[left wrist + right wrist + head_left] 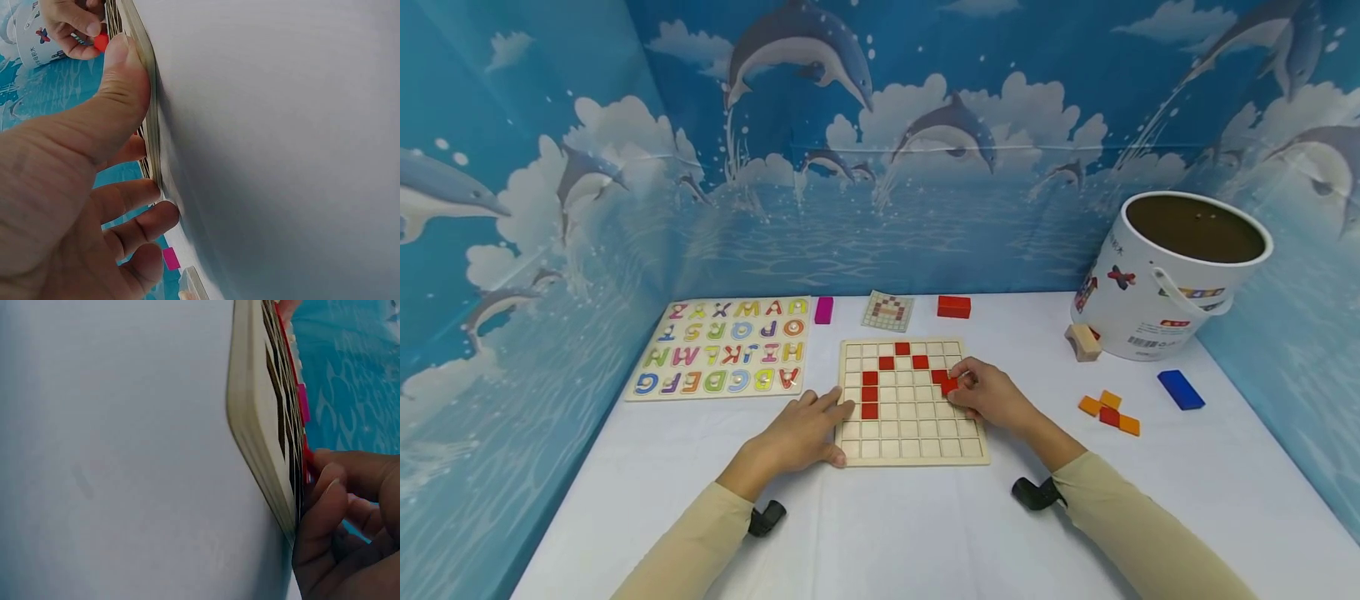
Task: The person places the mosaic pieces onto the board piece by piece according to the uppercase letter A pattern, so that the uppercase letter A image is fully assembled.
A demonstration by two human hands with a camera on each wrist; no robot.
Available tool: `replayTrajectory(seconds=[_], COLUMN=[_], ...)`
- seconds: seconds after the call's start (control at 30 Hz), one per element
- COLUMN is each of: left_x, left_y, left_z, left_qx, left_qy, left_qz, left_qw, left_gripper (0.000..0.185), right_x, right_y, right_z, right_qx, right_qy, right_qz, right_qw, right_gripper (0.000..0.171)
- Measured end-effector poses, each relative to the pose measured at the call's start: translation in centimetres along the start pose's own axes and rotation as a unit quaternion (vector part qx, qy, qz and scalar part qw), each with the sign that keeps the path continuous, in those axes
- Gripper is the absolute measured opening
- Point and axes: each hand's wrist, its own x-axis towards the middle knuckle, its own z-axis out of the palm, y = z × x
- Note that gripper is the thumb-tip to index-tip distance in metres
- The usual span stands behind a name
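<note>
A wooden grid board [910,451] lies on the white table, with several red square tiles [869,394] in an arch across its cells. My left hand [801,429] rests against the board's left side, thumb at the edge near the front corner and fingers loosely extended. Over the board's right half, my right hand [996,396] pinches a red tile [949,386] between thumb and fingertips, just below another red tile. The right wrist view shows these fingertips low against the grid, partly hiding the tile [308,460]. Behind the board lies a small pattern card [888,311].
An alphabet puzzle board [715,392] lies to the left. Magenta [823,310] and red blocks [953,307] sit at the back. On the right are orange tiles [1090,406] with a red one, a blue block [1181,389], a wooden arch block [1082,342] and a white bucket [1150,292].
</note>
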Motion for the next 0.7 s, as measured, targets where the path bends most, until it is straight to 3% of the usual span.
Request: replayTrajectory(seconds=[0.13,0.3,0.47,0.57,0.7], left_x=[0.0,-0.1,0.1,0.2,0.1], left_y=[0.0,-0.1,-0.1,-0.1,-0.2], left_z=[-0.1,-0.1,0.1,0.2,0.1], left_qx=[0.001,0.002,0.001,0.008,0.013], left_qy=[0.000,0.000,-0.001,-0.001,-0.002], left_qz=[0.002,-0.001,0.003,0.006,0.002], left_qw=[1.0000,1.0000,1.0000,1.0000,0.9999], left_gripper=[0.088,0.089,0.088,0.089,0.089], right_x=[0.3,0.2,-0.7,-2.0,-4.6], right_y=[-0.4,-0.6,-0.5,0.2,2.3], right_z=[0.7,1.1,-0.3,-2.7,-6.5], right_qx=[-0.089,-0.137,-0.121,-0.092,-0.055], right_qy=[0.019,0.024,0.061,0.095,0.108], right_qz=[-0.028,-0.042,-0.033,-0.020,0.009], right_qw=[0.995,0.989,0.990,0.991,0.993], right_gripper=[0.025,0.021,0.025,0.031,0.040])
